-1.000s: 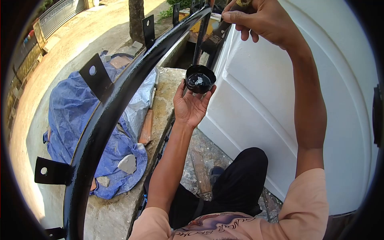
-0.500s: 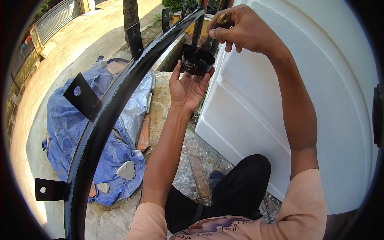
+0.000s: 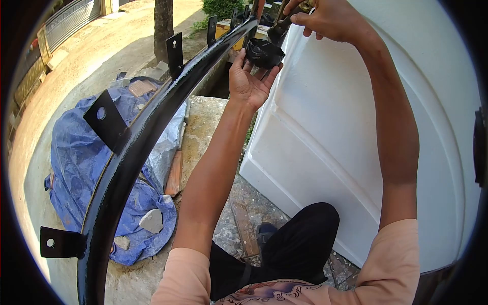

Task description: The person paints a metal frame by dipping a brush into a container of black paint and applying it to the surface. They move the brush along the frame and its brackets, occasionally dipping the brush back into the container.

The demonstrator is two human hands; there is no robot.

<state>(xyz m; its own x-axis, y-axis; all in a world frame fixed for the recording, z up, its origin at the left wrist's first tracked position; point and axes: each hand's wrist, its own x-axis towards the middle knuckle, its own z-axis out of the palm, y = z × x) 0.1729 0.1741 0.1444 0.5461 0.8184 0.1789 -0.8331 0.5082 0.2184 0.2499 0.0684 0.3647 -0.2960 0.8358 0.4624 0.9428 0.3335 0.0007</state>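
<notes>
My left hand cups a small paint container from below, its fingers curled around the sides. Black paint coats this container. Above and to the right, my right hand pinches a paintbrush, whose dark end points down close over the container's rim. Part of the brush is hidden by my fingers and the top edge of the view. Left of both hands curves a glossy black metal pipe with flat holed tabs, such as this tab, along its outer side.
A large white panel with moulded ridges stands close on my right. Below the pipe, a blue tarp covers a heap, with a stone chunk on it. A tree trunk rises behind. My bent knee is beneath my arms.
Both hands have moved up and to the right, carrying the container and brush. The container's opening is now less visible, and the brush's dark end shows more clearly. The camera view has shifted slightly.
</notes>
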